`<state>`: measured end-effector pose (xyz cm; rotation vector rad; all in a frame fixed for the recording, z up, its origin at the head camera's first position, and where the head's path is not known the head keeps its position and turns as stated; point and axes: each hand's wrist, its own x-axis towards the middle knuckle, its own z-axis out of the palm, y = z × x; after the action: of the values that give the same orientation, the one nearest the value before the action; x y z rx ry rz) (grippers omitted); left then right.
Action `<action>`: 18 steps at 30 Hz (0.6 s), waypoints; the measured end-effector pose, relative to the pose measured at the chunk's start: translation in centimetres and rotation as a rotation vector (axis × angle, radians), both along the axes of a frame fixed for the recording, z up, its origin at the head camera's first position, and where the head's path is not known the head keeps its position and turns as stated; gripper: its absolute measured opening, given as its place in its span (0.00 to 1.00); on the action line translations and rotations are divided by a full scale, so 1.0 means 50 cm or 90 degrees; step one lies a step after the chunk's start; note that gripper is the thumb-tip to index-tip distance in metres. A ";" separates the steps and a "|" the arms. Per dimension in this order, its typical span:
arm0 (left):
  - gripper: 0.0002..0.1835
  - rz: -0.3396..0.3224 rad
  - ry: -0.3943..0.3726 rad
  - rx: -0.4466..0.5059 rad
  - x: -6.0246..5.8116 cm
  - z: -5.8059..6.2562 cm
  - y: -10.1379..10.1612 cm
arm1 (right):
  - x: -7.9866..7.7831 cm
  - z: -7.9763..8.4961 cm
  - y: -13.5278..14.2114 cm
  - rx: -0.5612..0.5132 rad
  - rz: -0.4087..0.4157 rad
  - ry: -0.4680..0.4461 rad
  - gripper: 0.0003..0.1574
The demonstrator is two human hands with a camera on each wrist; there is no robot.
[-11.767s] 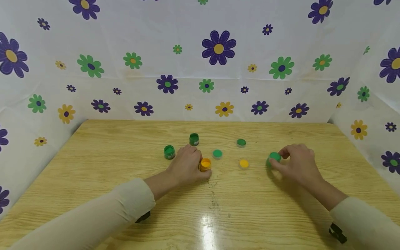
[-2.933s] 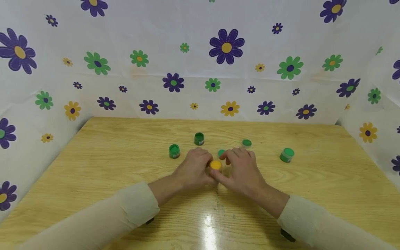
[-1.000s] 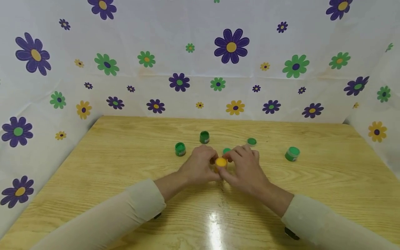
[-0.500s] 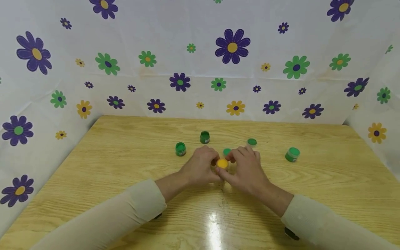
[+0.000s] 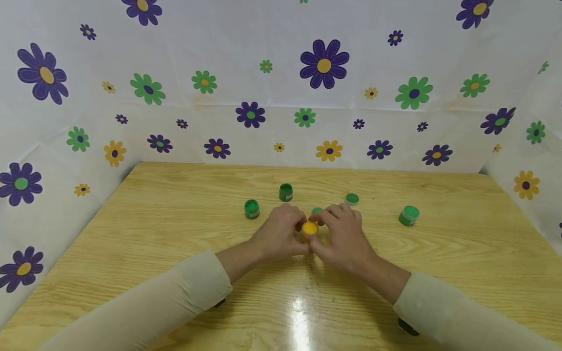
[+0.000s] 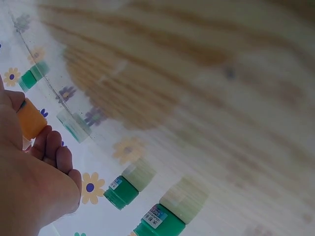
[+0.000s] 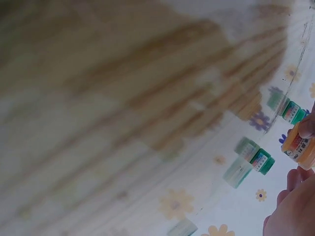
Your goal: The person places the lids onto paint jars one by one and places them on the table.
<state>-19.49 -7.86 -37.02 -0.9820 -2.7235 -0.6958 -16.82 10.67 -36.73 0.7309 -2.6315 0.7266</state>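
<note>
In the head view, my left hand (image 5: 281, 234) grips a small orange paint jar (image 6: 32, 120) at mid-table. Thumb and fingers of my right hand (image 5: 344, 239) pinch the yellow lid (image 5: 310, 227) on top of that jar. The label of the orange jar faces the right wrist camera. Much of the jar is hidden by the hands in the head view. Just behind the right fingers lies a light green lid (image 5: 317, 210), partly covered. A darker green lid (image 5: 352, 198) lies farther back.
Two uncapped green paint jars, one nearer (image 5: 252, 209) and one farther back (image 5: 286, 192), stand left of centre. A green jar with its lid on (image 5: 409, 216) stands at the right. Flowered cloth (image 5: 272, 131) closes off the back and sides of the wooden table (image 5: 153, 219).
Since the oldest frame, my right hand has let go of the capped green jar and brought the yellow lid onto the orange jar. Over the last second both hands stay nearly in place.
</note>
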 end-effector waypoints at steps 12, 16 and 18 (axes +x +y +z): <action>0.20 0.009 0.039 -0.024 0.003 -0.002 -0.001 | -0.002 0.000 0.000 0.000 0.007 0.012 0.16; 0.19 0.014 0.025 -0.031 0.005 -0.002 0.000 | -0.003 0.000 0.000 0.011 -0.004 0.007 0.17; 0.18 0.017 0.016 -0.028 0.006 -0.002 0.001 | -0.004 0.000 0.000 0.015 -0.010 0.005 0.18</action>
<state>-19.17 -7.83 -37.12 -0.9552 -2.7356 -0.6178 -17.00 10.66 -36.74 0.7171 -2.6406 0.6877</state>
